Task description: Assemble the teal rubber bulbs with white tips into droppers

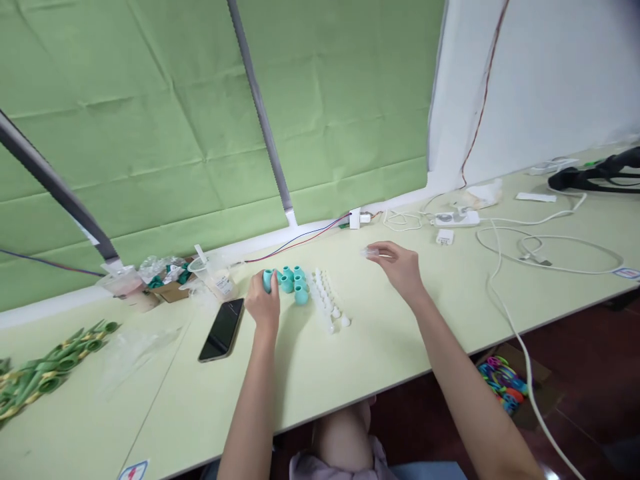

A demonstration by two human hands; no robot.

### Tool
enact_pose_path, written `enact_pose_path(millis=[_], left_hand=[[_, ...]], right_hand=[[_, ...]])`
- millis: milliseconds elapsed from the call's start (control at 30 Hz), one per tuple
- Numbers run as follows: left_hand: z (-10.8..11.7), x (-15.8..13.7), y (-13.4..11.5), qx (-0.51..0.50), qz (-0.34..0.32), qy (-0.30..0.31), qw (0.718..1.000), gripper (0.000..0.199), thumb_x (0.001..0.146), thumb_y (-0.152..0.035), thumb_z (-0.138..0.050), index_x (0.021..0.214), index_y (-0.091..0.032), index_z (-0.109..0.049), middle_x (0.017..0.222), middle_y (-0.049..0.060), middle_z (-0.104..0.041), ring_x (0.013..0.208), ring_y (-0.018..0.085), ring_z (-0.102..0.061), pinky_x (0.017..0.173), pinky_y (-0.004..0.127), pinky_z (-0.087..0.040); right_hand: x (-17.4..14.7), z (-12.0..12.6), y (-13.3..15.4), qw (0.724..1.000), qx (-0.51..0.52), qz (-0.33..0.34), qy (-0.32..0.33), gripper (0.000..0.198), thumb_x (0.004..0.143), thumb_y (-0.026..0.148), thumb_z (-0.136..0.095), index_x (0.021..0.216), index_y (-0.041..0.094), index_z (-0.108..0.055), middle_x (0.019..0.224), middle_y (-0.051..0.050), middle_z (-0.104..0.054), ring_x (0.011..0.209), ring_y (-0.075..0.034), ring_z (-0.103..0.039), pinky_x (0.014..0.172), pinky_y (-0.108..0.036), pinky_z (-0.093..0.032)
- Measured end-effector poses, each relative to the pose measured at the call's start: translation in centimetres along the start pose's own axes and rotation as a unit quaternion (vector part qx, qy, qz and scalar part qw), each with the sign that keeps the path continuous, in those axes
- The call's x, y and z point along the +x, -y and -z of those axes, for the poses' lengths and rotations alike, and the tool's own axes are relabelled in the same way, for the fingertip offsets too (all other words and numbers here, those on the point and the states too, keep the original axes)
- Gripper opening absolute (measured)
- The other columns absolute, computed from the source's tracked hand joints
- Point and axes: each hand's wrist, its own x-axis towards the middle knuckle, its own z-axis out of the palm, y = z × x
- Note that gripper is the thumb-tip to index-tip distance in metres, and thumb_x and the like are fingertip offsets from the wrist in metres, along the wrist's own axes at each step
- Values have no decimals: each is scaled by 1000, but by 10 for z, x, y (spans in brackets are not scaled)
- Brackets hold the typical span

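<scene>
Through the head camera I saw the left hand [263,305] with its thumb and fingers closed around a small turquoise, narrow-necked pot [268,281], just beside a group of matching turquoise pots [301,295] on the pale cream tabletop [360,373]. To the right of the small white pieces laid in rows [325,293], I had the right hand [397,265] pinching a small clear piece [370,252] between its fingertips, though I couldn't make out its shape. A black-screened smartphone [221,330] lay near the left hand.
</scene>
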Motion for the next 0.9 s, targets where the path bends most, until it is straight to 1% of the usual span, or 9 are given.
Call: enact_pose_path(millis=[100, 167, 233, 300, 400, 500, 600, 800, 900], left_hand=[[2, -1, -11, -66, 11, 2, 998, 34, 86, -44, -39, 98, -16, -54, 89, 10, -62, 84, 20, -58, 71, 28, -40], [3, 0, -7, -59, 75, -10, 995, 36, 87, -45, -35, 101, -17, -52, 92, 10, -61, 86, 22, -58, 72, 30, -39], [6, 5, 8, -23, 166, -42, 985, 38, 87, -46, -31, 105, -17, -48, 95, 12, -60, 88, 25, -57, 72, 33, -39], [8, 9, 30, 12, 249, -73, 966, 38, 87, -48, -30, 107, -19, -45, 98, 12, -60, 89, 26, -58, 71, 35, -40], [9, 12, 58, 36, 326, -91, 940, 34, 85, -48, -35, 104, -21, -43, 100, 12, -60, 90, 27, -59, 70, 36, -43], [4, 9, 71, 28, 367, -73, 927, 33, 80, -41, -45, 105, -19, -40, 105, 13, -58, 97, 28, -58, 74, 37, -44], [-1, 7, 72, 10, 384, -31, 923, 42, 74, -37, -53, 107, -15, -38, 107, 17, -56, 101, 30, -56, 79, 39, -44], [-1, 7, 68, 0, 377, 46, 925, 49, 69, -27, -59, 110, -12, -37, 113, 20, -52, 106, 33, -53, 85, 42, -42], [-1, 5, 69, 6, 354, 85, 931, 54, 65, -24, -64, 110, -12, -37, 113, 22, -52, 105, 35, -53, 83, 46, -42]], right_hand=[[-11, -9, 2, 991, 11, -25, 131, 34, 66, 31, -66, 97, 21, -56, 89, -4, -67, 85, -18, -63, 77, -32, -51], [-22, -17, 4, 976, 2, -28, 216, 26, 68, 31, -65, 90, 21, -56, 88, -3, -66, 83, -17, -62, 77, -31, -50], [-32, -20, 7, 961, -17, -23, 275, 19, 70, 33, -63, 83, 20, -58, 88, -3, -66, 79, -16, -61, 77, -31, -49], [-40, -18, 10, 946, -32, -10, 321, 19, 71, 35, -62, 81, 19, -61, 89, -4, -65, 75, -16, -60, 75, -31, -48], [-52, -10, 16, 924, -56, 27, 378, 18, 74, 36, -59, 84, 21, -63, 92, -4, -64, 77, -16, -59, 76, -31, -45], [-64, -4, 18, 908, -133, 80, 390, 16, 78, 34, -58, 89, 24, -63, 95, -2, -65, 85, -17, -58, 81, -33, -40], [-76, -2, 13, 897, -209, 111, 373, 19, 79, 33, -58, 96, 26, -61, 99, -2, -65, 90, -19, -57, 81, -35, -35], [-92, -10, 6, 892, -250, 132, 353, 15, 81, 34, -57, 93, 26, -61, 102, -3, -65, 95, -21, -53, 80, -36, -31], [-94, -14, 6, 891, -266, 143, 339, 14, 80, 34, -58, 92, 27, -62, 104, -3, -63, 95, -21, -52, 79, -35, -31]])
